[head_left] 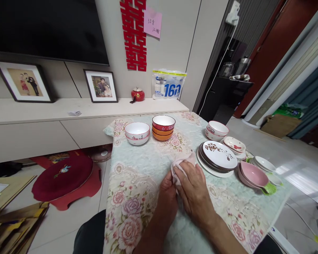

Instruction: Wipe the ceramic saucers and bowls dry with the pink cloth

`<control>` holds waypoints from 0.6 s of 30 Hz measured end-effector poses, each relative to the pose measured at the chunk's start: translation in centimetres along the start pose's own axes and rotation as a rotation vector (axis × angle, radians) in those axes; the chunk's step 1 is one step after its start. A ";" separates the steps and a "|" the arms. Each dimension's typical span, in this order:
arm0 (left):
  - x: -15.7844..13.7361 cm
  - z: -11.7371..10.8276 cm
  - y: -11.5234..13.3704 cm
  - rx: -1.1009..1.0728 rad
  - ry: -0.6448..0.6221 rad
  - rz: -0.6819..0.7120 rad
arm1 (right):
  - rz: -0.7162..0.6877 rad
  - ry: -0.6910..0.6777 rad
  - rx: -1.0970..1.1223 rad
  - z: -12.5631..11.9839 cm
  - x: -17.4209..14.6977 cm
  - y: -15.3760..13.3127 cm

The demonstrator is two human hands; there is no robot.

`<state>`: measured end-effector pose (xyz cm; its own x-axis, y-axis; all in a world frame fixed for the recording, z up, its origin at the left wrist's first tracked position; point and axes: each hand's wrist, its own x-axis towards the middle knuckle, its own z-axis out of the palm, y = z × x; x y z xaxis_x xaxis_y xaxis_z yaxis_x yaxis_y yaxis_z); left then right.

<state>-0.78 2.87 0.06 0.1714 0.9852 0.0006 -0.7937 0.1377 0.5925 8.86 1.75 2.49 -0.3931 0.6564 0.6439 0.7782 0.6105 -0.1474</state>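
Note:
A pale pink cloth (186,159) is bunched between my two hands over the middle of the table. My right hand (194,187) lies across its top with the fingers curled down onto it. Below and to the left, my left hand (168,197) is closed at the cloth's near edge, its fingertips partly hidden. Whether anything is inside the cloth, I cannot tell. Just right of my hands is a stack of dark-rimmed white plates (219,155) with a brown floral print. Beyond my hands stand white bowls (137,131) with red trim and a stack of red and orange bowls (163,127).
On the table's right side are pink bowls (254,173), white bowls (265,164), red-patterned dishes (234,144) and red-rimmed bowls (217,129). A floral tablecloth (132,211) covers the table. Behind it, a low cabinet (95,111) carries framed photos, a red pot (137,94) and a plastic packet (169,85).

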 end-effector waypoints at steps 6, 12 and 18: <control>-0.2 0.4 0.0 0.026 -0.004 -0.034 | 0.290 -0.137 0.391 -2.2 3.7 4.4; -0.2 0.4 0.3 0.075 0.113 -0.043 | 0.917 -0.104 1.211 0.1 2.7 8.6; 0.0 0.1 0.4 -0.025 0.073 -0.042 | 1.139 0.192 1.516 2.6 1.1 8.2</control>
<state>-1.06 2.94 0.37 0.1625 0.9832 -0.0832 -0.8011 0.1807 0.5707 13.53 8.62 0.03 0.0578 0.9833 -0.1725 -0.4730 -0.1252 -0.8721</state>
